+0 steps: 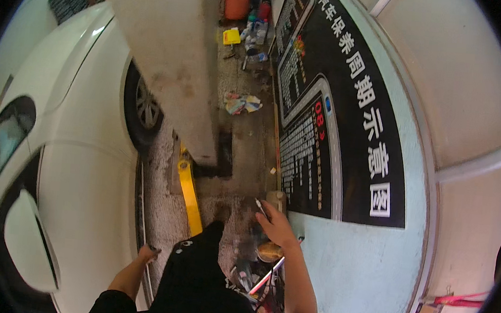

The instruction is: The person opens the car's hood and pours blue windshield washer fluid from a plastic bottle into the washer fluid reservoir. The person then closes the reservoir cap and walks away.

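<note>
My right hand (277, 225) is closed around a small slim object with a metallic tip (259, 203); its exact kind cannot be made out. This hand is above the floor, near the poster wall. Low at the left, my left hand (150, 253) hangs beside the sill of a white car (89, 188), partly turned from view; a small dark thing may be at its fingers, but I cannot tell. Between the hands is my black clothing, with a yellow lift arm (189, 200) on the floor ahead of it.
A lift post (183, 63) stands by the car's front wheel (144, 108). A crumpled cloth (242, 104), a yellow container (231, 36), bottles and an orange-red drum (237, 1) lie or stand along the wall. A black poster (350, 120) covers the right wall. Mixed items (267, 286) sit beneath my right forearm.
</note>
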The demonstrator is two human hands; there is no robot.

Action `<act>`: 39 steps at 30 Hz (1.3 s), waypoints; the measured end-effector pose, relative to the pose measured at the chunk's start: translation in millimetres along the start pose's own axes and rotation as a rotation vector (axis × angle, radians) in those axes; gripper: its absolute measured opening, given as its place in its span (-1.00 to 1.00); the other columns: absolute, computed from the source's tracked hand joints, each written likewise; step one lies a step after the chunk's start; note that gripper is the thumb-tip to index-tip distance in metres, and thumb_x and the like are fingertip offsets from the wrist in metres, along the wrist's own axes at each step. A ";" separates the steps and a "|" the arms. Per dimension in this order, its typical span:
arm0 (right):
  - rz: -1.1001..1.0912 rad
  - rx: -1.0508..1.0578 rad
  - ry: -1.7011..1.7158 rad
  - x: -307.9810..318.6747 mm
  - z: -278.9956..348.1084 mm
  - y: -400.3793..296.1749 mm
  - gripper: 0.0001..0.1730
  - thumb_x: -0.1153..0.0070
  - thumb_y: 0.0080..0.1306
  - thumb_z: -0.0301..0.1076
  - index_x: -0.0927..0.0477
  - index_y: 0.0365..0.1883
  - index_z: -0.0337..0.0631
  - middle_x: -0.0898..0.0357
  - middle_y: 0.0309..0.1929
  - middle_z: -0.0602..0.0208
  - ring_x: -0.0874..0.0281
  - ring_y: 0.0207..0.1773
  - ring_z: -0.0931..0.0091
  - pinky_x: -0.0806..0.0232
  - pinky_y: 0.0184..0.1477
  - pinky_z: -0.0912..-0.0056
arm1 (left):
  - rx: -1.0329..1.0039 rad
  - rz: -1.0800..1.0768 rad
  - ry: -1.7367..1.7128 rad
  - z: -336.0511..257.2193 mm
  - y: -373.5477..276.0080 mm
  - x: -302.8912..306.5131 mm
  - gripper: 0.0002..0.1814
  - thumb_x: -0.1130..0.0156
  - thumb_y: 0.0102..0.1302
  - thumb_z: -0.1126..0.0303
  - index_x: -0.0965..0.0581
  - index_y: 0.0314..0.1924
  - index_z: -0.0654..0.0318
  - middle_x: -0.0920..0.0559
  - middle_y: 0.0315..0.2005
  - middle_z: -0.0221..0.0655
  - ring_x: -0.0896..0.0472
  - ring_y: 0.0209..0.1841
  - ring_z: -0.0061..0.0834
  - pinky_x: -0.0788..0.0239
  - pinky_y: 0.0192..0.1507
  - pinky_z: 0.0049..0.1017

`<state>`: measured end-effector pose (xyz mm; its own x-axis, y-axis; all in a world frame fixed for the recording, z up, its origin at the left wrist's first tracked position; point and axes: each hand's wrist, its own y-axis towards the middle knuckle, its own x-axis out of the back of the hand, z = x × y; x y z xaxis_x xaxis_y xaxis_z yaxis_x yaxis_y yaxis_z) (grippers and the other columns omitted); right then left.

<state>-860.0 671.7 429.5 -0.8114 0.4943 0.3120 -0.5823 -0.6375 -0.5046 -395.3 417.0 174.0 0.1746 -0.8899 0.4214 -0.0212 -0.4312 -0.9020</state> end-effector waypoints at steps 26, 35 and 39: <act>-0.104 -0.022 -0.184 280.8 205.8 407.4 -0.39 -0.09 0.30 -0.17 -0.32 0.28 -0.20 -0.58 -0.04 -0.09 -0.59 -0.03 0.19 -0.36 0.05 0.23 | -0.755 -0.224 0.489 -1005.6 71.5 167.0 -0.48 -0.31 0.04 0.11 -0.51 0.01 0.15 -0.64 -0.13 -0.18 -0.61 -0.04 -0.18 -0.44 -0.05 -0.21; 0.026 0.097 -0.047 361.4 279.3 733.6 -0.51 -0.06 0.28 -0.47 -0.39 0.19 -0.39 -0.62 -0.15 0.26 -0.50 -0.38 0.62 -0.31 -0.41 0.53 | -0.368 -0.397 0.161 -1043.2 222.2 344.5 -0.44 -0.36 0.02 0.08 -0.54 -0.06 0.34 -0.63 -0.11 -0.03 -0.60 -0.02 -0.11 -0.43 0.02 -0.25; 0.118 0.018 -0.289 385.5 292.3 919.5 -0.55 -0.11 0.24 -0.46 -0.46 0.11 -0.41 -0.62 -0.24 0.29 -0.53 -0.38 0.55 -0.34 -0.39 0.47 | -0.434 -0.440 -0.002 -1020.3 342.6 408.9 -0.33 -0.45 -0.13 0.04 -0.55 -0.04 0.30 -0.64 -0.14 -0.07 -0.60 -0.07 -0.12 -0.44 -0.02 -0.26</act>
<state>-1723.0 103.3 321.1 -0.8526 0.2293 0.4695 -0.4819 -0.6923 -0.5371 -1335.6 -246.2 133.3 0.2600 -0.6147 0.7446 -0.3452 -0.7794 -0.5229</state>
